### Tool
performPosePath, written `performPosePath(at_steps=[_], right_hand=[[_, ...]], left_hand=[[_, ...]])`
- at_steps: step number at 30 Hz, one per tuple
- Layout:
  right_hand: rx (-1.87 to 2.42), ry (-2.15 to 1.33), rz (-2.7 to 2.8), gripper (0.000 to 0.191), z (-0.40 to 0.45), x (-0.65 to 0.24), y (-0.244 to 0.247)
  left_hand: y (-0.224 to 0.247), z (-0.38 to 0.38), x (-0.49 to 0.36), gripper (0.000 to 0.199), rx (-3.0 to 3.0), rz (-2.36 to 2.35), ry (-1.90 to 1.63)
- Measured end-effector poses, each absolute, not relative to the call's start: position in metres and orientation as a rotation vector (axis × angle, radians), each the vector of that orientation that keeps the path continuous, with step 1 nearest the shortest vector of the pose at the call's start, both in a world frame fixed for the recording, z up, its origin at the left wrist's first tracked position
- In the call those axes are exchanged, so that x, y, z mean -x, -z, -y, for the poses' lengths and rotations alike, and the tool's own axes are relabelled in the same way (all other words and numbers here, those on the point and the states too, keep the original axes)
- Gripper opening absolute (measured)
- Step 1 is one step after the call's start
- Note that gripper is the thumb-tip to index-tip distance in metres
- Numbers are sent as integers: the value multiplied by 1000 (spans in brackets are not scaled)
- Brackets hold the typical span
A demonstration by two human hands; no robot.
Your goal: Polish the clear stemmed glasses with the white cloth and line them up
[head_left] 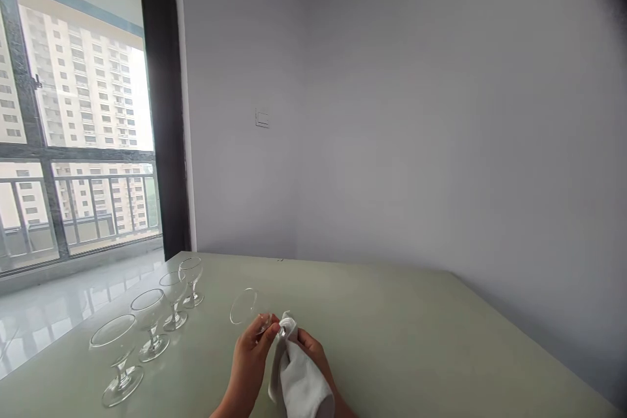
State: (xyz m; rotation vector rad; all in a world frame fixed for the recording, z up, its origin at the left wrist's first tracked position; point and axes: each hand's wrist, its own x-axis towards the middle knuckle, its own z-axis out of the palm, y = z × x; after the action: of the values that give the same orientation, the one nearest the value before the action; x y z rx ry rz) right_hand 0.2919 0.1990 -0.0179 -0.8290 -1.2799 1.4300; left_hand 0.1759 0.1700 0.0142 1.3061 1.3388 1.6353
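Observed gripping a tilted stemmed glass (245,307) above the surface (392,339) with closed left hand (249,351) near the bowl's base, clasping white cloth (302,382) around the foot end with curled right hand (313,347), apparently for steadiness.

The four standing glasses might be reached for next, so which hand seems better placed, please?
Probably the left hand: it is nearer the standing glasses, though it holds a tilted glass. The right hand, with the white cloth, is farther away.
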Motion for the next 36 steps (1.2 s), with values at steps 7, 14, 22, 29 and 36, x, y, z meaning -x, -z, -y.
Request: performPosePath(at_steps=[7, 14, 22, 29, 36], right_hand=[[1016, -1290, 1647, 15, -166, -287, 14], [1253, -839, 1906, 13, -160, -310, -38], [1055, -1042, 1528, 32, -181, -298, -14], [1142, -963, 1368, 23, -208, -317, -15], [1441, -550, 1232, 14, -266, -434, -8]], left_hand=[[-13, -178, -159, 38, -1329, -1622, -1669], [-11, -176, -154, 29, -1571, -1724, -1626], [16, -175, -167, 13, -2297, -1794, -1137], [13, -173, -176, 29, -2288, -1738, -1040], [13, -169, -188, 16, -2277, -1662, -794]])
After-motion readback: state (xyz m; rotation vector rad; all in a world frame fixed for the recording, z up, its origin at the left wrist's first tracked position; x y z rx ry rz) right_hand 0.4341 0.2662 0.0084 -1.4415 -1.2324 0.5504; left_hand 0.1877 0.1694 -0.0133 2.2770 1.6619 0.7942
